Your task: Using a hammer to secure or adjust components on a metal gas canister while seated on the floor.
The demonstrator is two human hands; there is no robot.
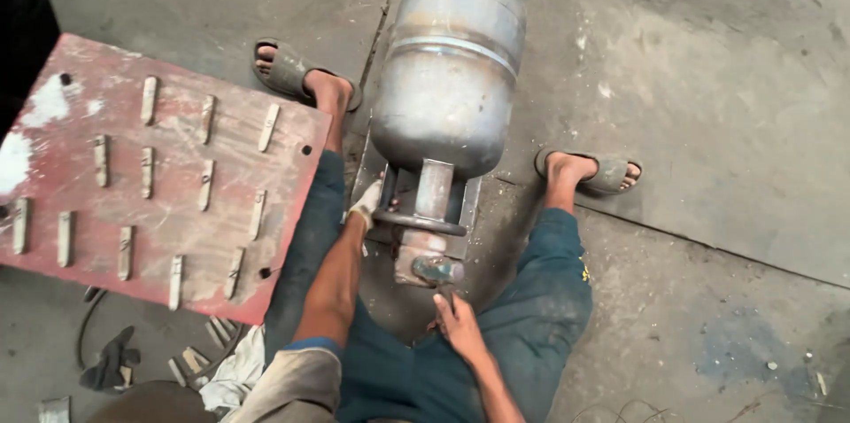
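A bare steel gas cylinder (449, 69) lies on its side on a low metal stand (463, 201) between my feet. Its neck ends in a round handle ring (418, 222). My left hand (367, 201), in a light glove, grips the left side of that ring. My right hand (453, 321) is closed on the handle of a hammer whose head (436, 270) rests against the block below the ring. I sit on the floor in blue trousers with my legs spread around the cylinder.
A red metal plate (150, 175) with several short metal pieces laid in rows stands at the left. More small metal pieces (190, 359), a white rag (232, 374), a dark glove (108, 359) and a cable lie near my left leg. The floor is concrete and steel sheet.
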